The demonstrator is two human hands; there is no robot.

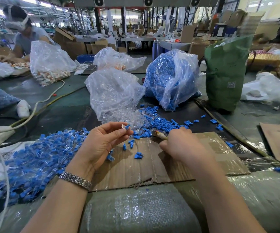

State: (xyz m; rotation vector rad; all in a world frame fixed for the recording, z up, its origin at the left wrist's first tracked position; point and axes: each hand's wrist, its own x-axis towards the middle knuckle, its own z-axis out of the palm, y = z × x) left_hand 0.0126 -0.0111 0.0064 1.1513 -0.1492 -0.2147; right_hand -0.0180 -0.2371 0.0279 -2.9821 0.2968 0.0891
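Nearest the body, bubble wrap (135, 212) covers the bench edge below both forearms, and a metal watch band (75, 179) circles the left wrist. Both hands hover over a worn cardboard sheet (152, 167). The left hand (100, 145) is turned palm up, its thumb and fingertips pinching a small blue-and-clear part (125, 127) raised just above the sheet. The right hand (182, 145) is knuckles up with its fingers curled round a stick-like tool (161, 135). The tool's tip points toward the left hand and stays a little apart from the pinched part. Between the hands, a few loose blue plugs (138, 155) lie on the cardboard. To the outside of the left hand spreads a heap of assembled blue-and-clear parts (35, 162). Just beyond the fingertips of both hands, more blue plugs mix with clear pieces spilling from a transparent bag (114, 91). Farther beyond the right hand stands a plastic bag of blue plugs (166, 76), with a green bag (224, 73) upright beside it. Far beyond the left hand, another person (25, 36) bends over a bag of orange-and-white pieces (50, 64).
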